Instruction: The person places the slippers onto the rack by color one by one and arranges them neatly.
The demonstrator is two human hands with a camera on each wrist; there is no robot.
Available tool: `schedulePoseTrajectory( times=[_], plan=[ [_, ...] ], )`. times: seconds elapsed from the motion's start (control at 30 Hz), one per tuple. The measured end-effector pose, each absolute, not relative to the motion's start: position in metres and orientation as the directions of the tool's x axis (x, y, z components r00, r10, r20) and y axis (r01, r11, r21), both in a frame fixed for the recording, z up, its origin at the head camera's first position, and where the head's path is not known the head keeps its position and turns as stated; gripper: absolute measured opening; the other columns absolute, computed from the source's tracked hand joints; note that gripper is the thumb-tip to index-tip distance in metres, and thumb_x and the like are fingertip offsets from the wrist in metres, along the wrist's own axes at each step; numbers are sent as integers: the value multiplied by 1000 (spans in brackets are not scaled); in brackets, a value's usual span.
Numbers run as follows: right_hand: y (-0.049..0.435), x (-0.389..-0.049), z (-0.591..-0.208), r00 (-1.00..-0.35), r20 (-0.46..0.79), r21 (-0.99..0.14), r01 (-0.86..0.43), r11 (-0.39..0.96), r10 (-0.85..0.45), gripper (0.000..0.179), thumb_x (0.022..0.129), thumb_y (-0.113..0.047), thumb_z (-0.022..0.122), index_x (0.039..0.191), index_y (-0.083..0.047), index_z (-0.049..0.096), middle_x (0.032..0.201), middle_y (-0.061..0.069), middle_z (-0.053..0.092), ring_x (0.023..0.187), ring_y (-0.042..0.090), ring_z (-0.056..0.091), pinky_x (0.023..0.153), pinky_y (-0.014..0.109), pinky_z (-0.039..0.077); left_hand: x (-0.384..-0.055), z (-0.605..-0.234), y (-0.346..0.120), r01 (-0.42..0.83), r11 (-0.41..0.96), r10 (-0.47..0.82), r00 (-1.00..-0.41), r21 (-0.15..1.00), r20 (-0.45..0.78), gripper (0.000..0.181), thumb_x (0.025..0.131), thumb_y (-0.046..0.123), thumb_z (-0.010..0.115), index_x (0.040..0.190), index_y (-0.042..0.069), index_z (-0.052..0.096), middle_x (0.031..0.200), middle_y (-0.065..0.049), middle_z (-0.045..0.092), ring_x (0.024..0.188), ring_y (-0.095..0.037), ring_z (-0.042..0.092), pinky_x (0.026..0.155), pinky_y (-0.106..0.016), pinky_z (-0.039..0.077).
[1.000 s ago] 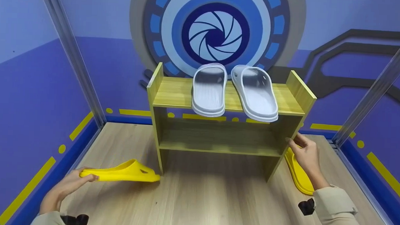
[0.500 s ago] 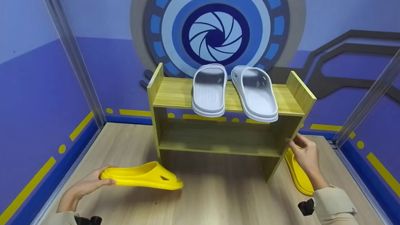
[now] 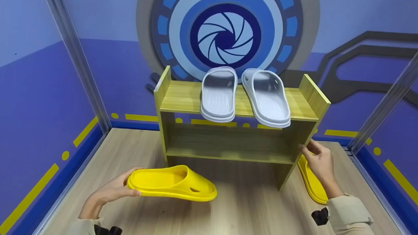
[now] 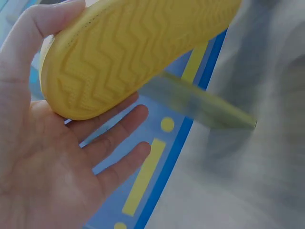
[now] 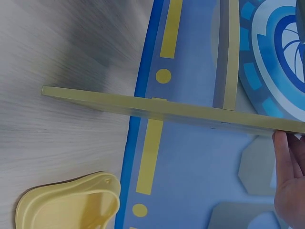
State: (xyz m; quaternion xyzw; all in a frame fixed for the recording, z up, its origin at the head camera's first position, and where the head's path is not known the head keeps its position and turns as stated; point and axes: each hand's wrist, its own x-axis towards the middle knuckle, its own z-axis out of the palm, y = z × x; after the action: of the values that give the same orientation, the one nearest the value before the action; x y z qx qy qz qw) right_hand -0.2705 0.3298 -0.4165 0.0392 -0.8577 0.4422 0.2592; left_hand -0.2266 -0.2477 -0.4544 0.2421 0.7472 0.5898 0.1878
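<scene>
yellow slipper point(image 3: 154, 178) moved rightward, left fingers point(image 3: 130, 191) pinching its heel, straight right fingers point(image 5: 282, 157) touching rack point(image 3: 229, 146)

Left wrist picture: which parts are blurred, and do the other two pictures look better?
Left wrist: the rack and table look smeared, the held slipper clearer, with readable tread. Head: mostly sharp, a soft shadow beneath that slipper. Right wrist: rack edges crisp, but colours washed out.

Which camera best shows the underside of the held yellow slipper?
Left wrist: the underside faces it, its zigzag tread plain, though cropped at top. The head view shows the held slipper from above, underside hidden; the right wrist view lacks it.
</scene>
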Motion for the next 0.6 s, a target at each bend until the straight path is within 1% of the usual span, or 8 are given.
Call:
schedulePoseTrajectory(
  times=[0.17,0.3,0.43,0.5,0.6],
  plan=[
    [330,-270,-416,-866,473,-744,-294,600,163,44,86,-26,57,123,-3,52,108,13,59,92,14,57,73,12,42,-227,-449,-230,164,124,594,-802,979,59,67,78,11,64,132,-1,27,115,-19,45,97,-28,48,85,-35,39],
    [330,-270,-416,-871,463,-747,-286,600,162,44,86,-26,57,124,-4,51,109,13,58,93,17,56,74,12,42,-227,-447,-216,224,108,579,-806,969,122,68,77,14,65,133,4,29,121,-15,44,101,-28,46,90,-40,34],
    [328,-268,-414,-865,476,-747,-303,592,158,40,86,-21,58,122,-4,53,108,13,59,91,11,57,73,11,42,-230,-446,-204,302,85,563,-801,950,204,68,76,12,65,134,6,29,123,-13,42,103,-28,45,90,-42,34],
    [324,-265,-410,-858,489,-745,-318,586,156,38,85,-17,59,120,-1,54,107,16,59,88,7,57,72,10,42,-232,-446,-198,339,82,548,-801,937,242,70,76,10,65,134,5,28,124,-13,42,104,-28,44,90,-42,34],
    [316,-258,-401,-853,498,-745,-329,581,156,37,85,-13,58,118,3,54,105,19,59,85,3,56,71,9,41,-231,-443,-188,368,104,509,-818,924,269,72,75,9,67,134,3,27,125,-12,41,106,-26,43,91,-43,31]
  ],
)
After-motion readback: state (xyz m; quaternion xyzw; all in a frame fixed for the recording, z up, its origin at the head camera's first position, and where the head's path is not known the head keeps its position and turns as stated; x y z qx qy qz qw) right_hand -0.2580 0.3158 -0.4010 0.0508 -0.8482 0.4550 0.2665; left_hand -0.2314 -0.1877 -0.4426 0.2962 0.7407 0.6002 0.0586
